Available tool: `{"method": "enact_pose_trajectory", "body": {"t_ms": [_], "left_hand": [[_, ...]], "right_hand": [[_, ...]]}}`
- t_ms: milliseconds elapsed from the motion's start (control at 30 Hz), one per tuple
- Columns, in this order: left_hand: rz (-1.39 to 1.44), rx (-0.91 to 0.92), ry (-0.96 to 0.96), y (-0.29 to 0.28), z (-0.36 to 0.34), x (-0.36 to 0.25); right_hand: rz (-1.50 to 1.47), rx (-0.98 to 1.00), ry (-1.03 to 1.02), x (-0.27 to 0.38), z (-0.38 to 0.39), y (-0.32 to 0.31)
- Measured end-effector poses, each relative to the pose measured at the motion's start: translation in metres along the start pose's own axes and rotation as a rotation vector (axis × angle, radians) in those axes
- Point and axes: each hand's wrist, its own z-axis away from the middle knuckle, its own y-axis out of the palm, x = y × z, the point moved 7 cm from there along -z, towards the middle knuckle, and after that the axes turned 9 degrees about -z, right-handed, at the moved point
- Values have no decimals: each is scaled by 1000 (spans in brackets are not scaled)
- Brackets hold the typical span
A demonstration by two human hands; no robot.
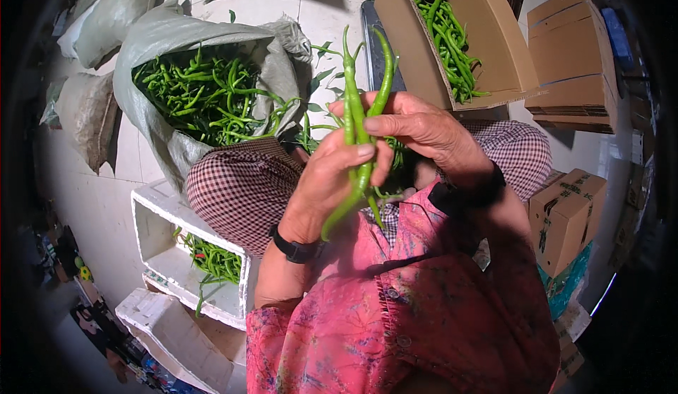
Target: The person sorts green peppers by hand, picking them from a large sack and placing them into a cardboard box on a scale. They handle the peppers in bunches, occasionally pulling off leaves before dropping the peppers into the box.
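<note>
Several long green chili peppers (361,122) are held upright in front of my chest, stems mostly upward. My left hand (332,171) wraps its fingers round their lower part, with the tips hanging below. From the other side my right hand (424,129) pinches one curved pepper between thumb and fingers, close against the bunch. Just beyond my left knee lies a grey-green woven sack (162,33), its mouth open, full of green peppers (205,93). More peppers and loose leaves lie partly hidden behind my hands.
At the far right stands an open cardboard box (505,48) with peppers (452,48) inside. Flattened cartons (572,55) lean beside it. A white foam box (159,207) at my left holds some peppers. Closed sacks (88,122) lie far left; a taped carton (565,217) sits at right.
</note>
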Motion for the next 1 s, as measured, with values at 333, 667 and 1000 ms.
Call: {"method": "enact_pose_trajectory", "body": {"t_ms": [333, 667, 1000], "left_hand": [[-188, -183, -100, -20, -6, 29], [89, -95, -25, -21, -9, 24], [90, -64, -113, -22, -7, 34]], "right_hand": [[-128, -145, 98, -28, -3, -32], [-112, -212, 88, -23, 1, -28], [46, -266, 10, -6, 3, -16]]}}
